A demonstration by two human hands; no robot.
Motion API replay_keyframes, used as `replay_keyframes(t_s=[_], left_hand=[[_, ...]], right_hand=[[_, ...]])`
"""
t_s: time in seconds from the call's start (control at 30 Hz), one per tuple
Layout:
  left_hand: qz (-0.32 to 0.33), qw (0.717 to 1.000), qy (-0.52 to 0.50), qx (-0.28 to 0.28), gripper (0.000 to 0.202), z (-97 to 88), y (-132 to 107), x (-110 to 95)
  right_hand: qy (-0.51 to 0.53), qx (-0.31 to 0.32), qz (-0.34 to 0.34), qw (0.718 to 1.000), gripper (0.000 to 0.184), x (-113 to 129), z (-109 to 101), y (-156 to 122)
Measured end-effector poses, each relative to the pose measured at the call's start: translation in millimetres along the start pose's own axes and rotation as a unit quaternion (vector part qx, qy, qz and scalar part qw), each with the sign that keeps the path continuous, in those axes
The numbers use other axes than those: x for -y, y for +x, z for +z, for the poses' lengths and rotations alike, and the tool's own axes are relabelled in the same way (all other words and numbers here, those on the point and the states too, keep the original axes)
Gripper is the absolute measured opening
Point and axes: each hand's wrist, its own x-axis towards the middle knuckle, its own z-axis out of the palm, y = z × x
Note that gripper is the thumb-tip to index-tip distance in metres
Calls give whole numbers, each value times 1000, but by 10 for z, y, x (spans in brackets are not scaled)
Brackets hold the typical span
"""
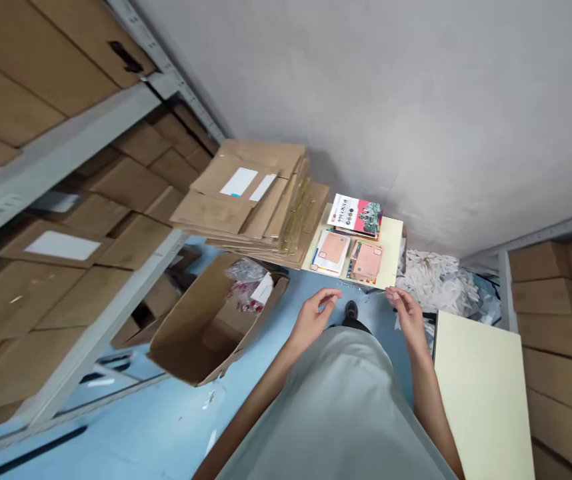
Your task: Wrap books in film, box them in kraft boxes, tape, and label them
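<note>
My left hand (315,315) hovers just in front of a small cream table (391,250), fingers loosely curved, thumb apart, holding nothing. Across from it, my right hand (408,315) is near the table's front right corner, also empty with its fingers apart. Nearest the hands on the tabletop lie two small piles: a white booklet with a pink card (333,248) on it, and a stack of pink cards (367,261). Behind them is a pile of booklets (356,213) with a white and pink cover. Flattened cardboard boxes (261,193) are stacked on the left.
An open cardboard box (191,333) with plastic wrapping inside stands on the blue floor at left. Shelves of cartons (86,247) line the left, with more cartons (556,327) at right. Crumpled white material (439,283) lies behind a second cream tabletop (481,393).
</note>
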Motion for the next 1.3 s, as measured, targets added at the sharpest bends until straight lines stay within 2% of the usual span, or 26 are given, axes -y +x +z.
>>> replay_keyframes(t_s=[0.13, 0.27, 0.47, 0.53, 0.63, 0.73, 0.87, 0.97, 1.07, 1.2, 1.3], left_hand=[[-25, 997, -5, -76, 49, -194, 233, -1], [-43, 992, -10, -115, 50, -296, 511, -43], [-34, 993, 16, -116, 45, -452, 1047, -102], [-38, 993, 17, -106, 44, -554, 1277, -39], [-48, 995, 32, -77, 41, -670, 1684, 167], [-118, 984, 132, -32, 34, -616, 2115, 463], [-194, 948, 250, 24, 41, -358, 2501, 837], [-196, 934, 295, 40, 56, -210, 2589, 1041], [-176, 925, 332, 58, 62, -143, 2592, 1179], [-158, 915, 362, 87, 63, -102, 2599, 1297], [-145, 911, 375, 93, 68, -95, 2628, 1355]], right_hand=[[-20, 88, -27, 996, 56, 235, 177, 610], [-30, 124, -32, 991, 53, 372, 287, 1074], [-21, 128, 14, 992, 59, 221, 416, 1576], [-29, 123, 37, 991, 61, 151, 473, 1700], [-79, 106, 58, 990, 61, 49, 582, 1851], [-219, 84, 109, 966, 43, -91, 716, 1965], [-287, 73, 173, 939, 21, -318, 958, 2010], [-307, 76, 204, 926, 19, -446, 1154, 1973], [-328, 57, 227, 915, 23, -510, 1265, 1909], [-374, 3, 240, 896, 40, -517, 1248, 1787], [-423, -29, 266, 866, 49, -512, 1195, 1715]])
